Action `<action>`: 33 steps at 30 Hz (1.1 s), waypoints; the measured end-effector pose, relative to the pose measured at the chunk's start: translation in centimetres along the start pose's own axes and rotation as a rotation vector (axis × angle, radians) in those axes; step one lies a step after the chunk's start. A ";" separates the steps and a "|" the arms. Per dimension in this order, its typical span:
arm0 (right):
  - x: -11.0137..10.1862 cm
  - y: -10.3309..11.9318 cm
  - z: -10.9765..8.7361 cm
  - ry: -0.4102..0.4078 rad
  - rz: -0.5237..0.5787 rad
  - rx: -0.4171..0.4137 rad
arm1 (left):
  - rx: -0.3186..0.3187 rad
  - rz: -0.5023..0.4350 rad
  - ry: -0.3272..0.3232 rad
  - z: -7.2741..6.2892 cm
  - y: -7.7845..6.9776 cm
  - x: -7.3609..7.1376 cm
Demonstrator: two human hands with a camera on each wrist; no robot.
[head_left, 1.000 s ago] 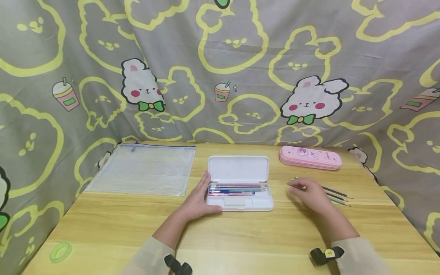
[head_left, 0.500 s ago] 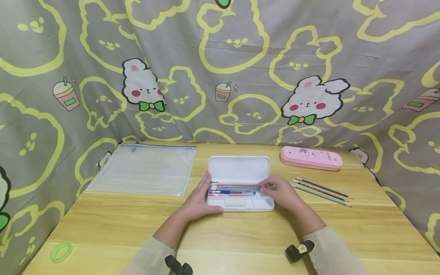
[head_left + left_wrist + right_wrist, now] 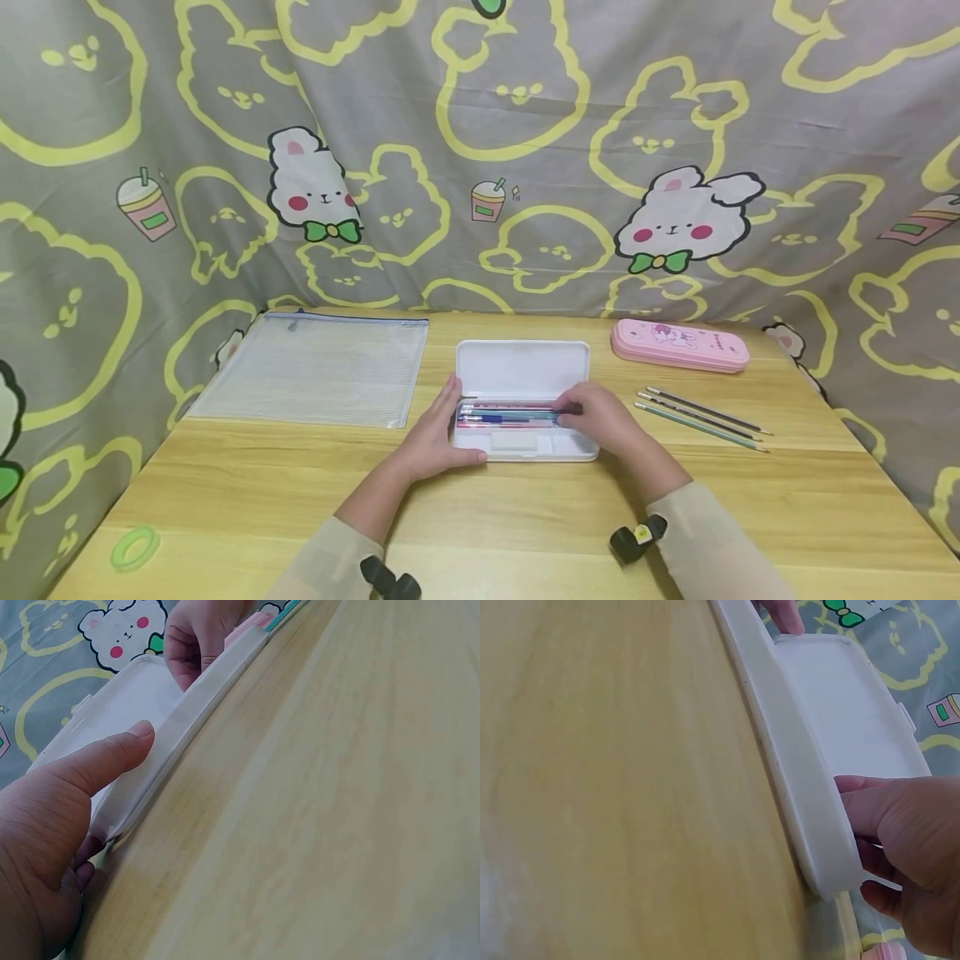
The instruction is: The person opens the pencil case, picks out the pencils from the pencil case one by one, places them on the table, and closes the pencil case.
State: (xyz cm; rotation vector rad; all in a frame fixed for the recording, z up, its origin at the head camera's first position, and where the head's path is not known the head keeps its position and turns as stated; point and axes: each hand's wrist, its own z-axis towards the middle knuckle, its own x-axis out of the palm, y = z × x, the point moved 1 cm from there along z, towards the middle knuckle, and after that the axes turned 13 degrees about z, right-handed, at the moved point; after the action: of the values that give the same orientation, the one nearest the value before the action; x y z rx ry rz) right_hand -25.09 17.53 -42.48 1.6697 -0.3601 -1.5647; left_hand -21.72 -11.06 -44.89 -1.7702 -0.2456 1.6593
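A white pencil case (image 3: 573, 447) lies open on the table, its lid (image 3: 521, 368) raised at the back. Several pencils and pens (image 3: 498, 408) lie in its rear compartment, a white eraser (image 3: 513, 440) in the front one. My left hand (image 3: 431, 442) holds the case's left end, thumb (image 3: 112, 759) over the front wall and fingers round the side. Inside the right end, my right hand (image 3: 600, 417) reaches down with bent fingers at the pencils' ends. The case wall hides those fingertips in both wrist views, so whether they pinch a pencil is unclear.
Right of the case, three pencils (image 3: 701, 417) lie loose on the table (image 3: 480, 533). Behind them sits a pink pencil case (image 3: 678, 345). A clear mesh zip pouch (image 3: 315, 371) lies flat at the back left, a green ring (image 3: 135, 548) at the front left. Patterned curtain (image 3: 525, 167) surrounds the table.
From beside the loose pencils, my right hand has moved left into the open white case, and a little further left in the last half second. My left hand has stayed on the case.
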 end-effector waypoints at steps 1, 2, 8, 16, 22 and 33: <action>0.0 0.0 0.0 0.003 -0.012 -0.002 | 0.000 0.001 0.000 0.0 0.0 0.0; 0.0 0.1 0.0 0.003 -0.021 -0.003 | -0.001 0.003 0.000 0.0 0.0 0.0; 0.0 0.4 0.1 0.010 -0.072 -0.007 | -0.003 0.006 -0.003 0.0 0.0 -0.1; 0.0 0.6 0.2 0.018 -0.107 -0.017 | -0.001 0.004 -0.006 0.0 -0.1 -0.1; 0.1 0.7 0.3 0.015 -0.126 -0.017 | -0.008 0.008 -0.004 0.0 0.0 -0.1; 0.3 0.6 0.2 0.007 -0.127 -0.017 | -0.004 0.008 -0.006 0.0 0.0 0.1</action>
State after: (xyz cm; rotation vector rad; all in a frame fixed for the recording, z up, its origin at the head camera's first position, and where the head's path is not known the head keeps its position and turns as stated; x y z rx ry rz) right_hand -25.03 16.84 -42.23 1.7128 -0.2398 -1.6495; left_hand -21.66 -11.02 -44.92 -1.7720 -0.2454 1.6708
